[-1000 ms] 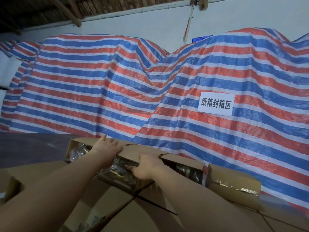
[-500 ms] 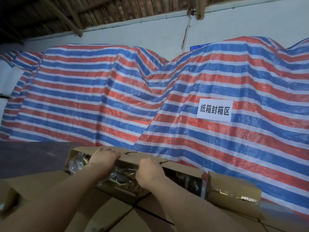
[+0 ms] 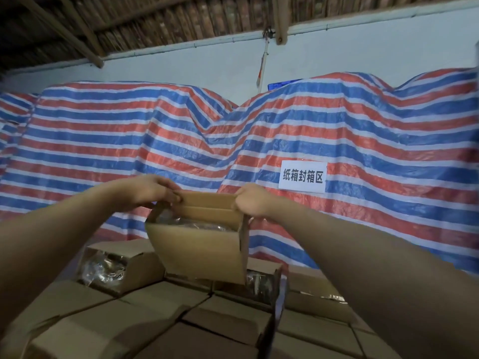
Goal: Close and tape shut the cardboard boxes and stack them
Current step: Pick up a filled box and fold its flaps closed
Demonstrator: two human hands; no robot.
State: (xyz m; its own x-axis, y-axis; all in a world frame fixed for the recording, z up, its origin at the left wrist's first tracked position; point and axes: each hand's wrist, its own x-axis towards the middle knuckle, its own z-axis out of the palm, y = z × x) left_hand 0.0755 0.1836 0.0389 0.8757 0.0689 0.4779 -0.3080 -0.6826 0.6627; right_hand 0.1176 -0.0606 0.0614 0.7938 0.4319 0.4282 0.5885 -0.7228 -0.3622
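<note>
Open cardboard box [image 3: 199,251] held up in the air by both hands, above the stack of boxes [image 3: 160,314] and in front of the striped tarp [image 3: 155,141]. Left hand [image 3: 153,189] grips the held box at its upper left corner, fingers curled over the raised back flap [image 3: 210,200] edge; right hand [image 3: 252,200] pinches the upper right corner of the same flap, fingers wrapped round the cardboard. Held box is tilted, its open top facing the camera — shiny plastic-wrapped contents [image 3: 194,221] visible inside, not identifiable. Top unsealed, no tape on it. Directly below and left of the held box, another open box [image 3: 121,268] sits on the stack with crinkled clear plastic showing through its open side. Below and right of the held box, a second open box [image 3: 261,281] with dark wrapped contents — partly hidden by the held box's lower corner. Rest of the stack beneath the held box looks closed, flaps meeting in seams. Right of the held box and slightly above it, a white sign [image 3: 302,176] with Chinese characters is fixed to the tarp. Behind the tarp, above the held box, a pale wall [image 3: 181,66] and a dark timber roof [image 3: 155,19].
</note>
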